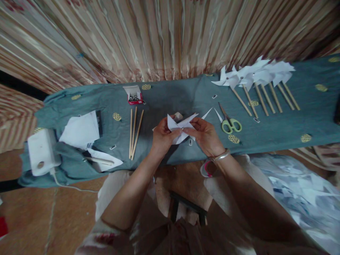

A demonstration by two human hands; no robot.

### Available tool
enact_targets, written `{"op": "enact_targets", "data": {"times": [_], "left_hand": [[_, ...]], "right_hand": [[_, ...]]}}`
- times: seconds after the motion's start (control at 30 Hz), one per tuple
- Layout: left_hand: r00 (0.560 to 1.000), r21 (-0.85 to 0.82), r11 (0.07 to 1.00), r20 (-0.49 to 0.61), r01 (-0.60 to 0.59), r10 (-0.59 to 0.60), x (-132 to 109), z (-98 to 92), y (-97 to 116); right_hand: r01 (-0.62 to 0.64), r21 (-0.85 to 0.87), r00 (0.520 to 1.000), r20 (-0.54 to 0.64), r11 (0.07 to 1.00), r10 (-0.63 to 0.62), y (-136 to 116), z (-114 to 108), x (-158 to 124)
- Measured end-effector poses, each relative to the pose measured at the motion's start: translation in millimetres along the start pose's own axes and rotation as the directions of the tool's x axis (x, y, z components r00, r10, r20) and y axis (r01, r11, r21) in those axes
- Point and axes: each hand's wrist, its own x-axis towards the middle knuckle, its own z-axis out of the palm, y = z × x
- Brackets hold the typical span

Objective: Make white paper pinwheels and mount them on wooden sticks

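Both my hands pinch a white paper pinwheel [181, 128] over the blue-grey cloth of the table [170, 99]. My left hand [161, 137] grips its left side, fingers closed on the folded points. My right hand [205, 136] holds the right side near the centre, a silver bangle on its wrist. Three bare wooden sticks [134, 131] lie just left of my hands. Green-handled scissors [228, 120] lie just right of them.
Several finished white pinwheels on sticks [256, 79] lie at the back right. A small red box of pins [134, 95] sits at the back. White paper sheets [81, 130] and a white device [41, 151] lie at the left. Paper scraps cover the floor at right [305, 194].
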Motion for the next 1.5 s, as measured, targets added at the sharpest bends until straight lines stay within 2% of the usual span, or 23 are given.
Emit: {"op": "enact_targets", "data": {"times": [0.63, 1.03, 1.5], "left_hand": [[0.999, -0.044, 0.998, 0.036, 0.041, -0.039, -3.5, 2.0, 1.5], [0.995, -0.009, 0.998, 0.071, 0.065, -0.064, -5.8, 2.5, 7.1], [0.997, 0.005, 0.998, 0.046, 0.066, -0.067, -5.8, 3.5, 5.1]], "right_hand": [[-0.055, 0.036, 0.998, 0.012, 0.998, 0.054, -4.7, -0.4, -3.0], [-0.068, 0.027, 0.997, 0.023, 0.997, 0.067, -5.0, -1.1, -4.8], [-0.09, 0.022, 0.996, 0.015, 0.996, 0.09, -4.0, -1.5, -7.8]]}}
